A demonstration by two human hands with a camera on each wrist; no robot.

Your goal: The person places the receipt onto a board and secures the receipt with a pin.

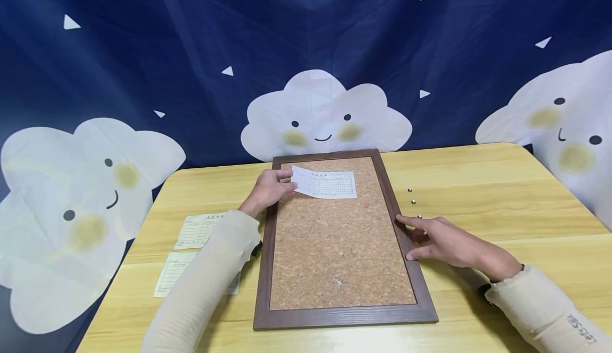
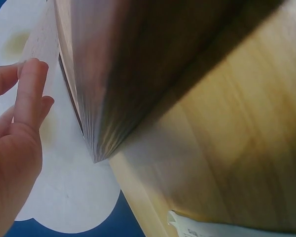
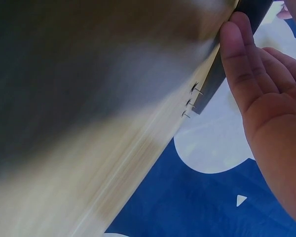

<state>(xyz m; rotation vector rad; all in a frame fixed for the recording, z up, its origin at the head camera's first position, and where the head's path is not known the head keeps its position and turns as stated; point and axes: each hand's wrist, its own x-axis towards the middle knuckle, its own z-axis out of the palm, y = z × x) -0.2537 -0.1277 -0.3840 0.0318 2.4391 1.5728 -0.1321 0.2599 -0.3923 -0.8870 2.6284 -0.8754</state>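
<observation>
Corkboard [image 1: 341, 247] on wood-grain table [image 1: 497, 188], cloud-print backdrop [image 1: 296, 29]

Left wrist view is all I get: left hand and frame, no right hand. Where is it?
Observer: Right hand rests against the right side of the frame.
Operator: Anything loose near it?
Observer: Three pins on the table, right of the frame.
Operator: And what's the left hand working over?
Observer: The far part of the cork, with a printed slip pinched by its left end.
</observation>
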